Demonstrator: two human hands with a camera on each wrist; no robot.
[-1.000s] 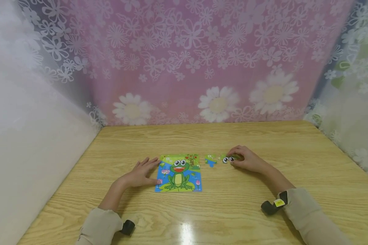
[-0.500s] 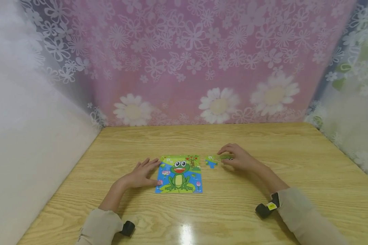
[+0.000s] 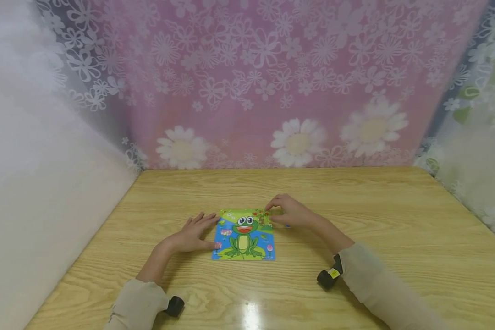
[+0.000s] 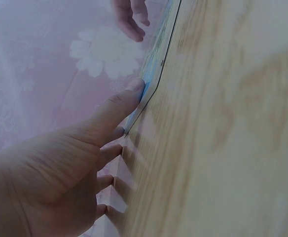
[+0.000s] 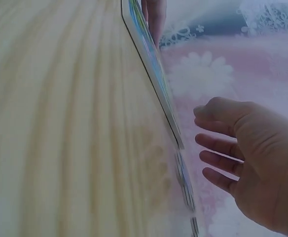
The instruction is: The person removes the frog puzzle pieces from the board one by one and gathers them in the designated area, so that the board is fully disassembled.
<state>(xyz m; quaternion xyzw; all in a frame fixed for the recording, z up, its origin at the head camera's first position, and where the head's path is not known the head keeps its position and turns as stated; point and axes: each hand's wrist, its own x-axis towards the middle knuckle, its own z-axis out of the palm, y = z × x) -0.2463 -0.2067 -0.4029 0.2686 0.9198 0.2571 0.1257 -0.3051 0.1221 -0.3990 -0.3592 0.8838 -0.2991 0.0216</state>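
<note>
Yellow wood-grain desk [image 3: 354, 197]: square green-and-blue frog board [image 3: 244, 239], likely light, stiff, best held at nine o'clock; left grip [image 3: 191, 236], right grip [image 3: 293, 212] spread

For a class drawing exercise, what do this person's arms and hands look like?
The left hand and right hand are bare. Beige sleeves each have a black, rounded device at the cuff; the right device bears a yellow label.

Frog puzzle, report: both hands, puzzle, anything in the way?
Left hand touching frog puzzle at its left edge. Right hand above its far right corner, seemingly empty. Puzzle flat on table. Loose pieces to its right, mostly hidden in head view.
</note>
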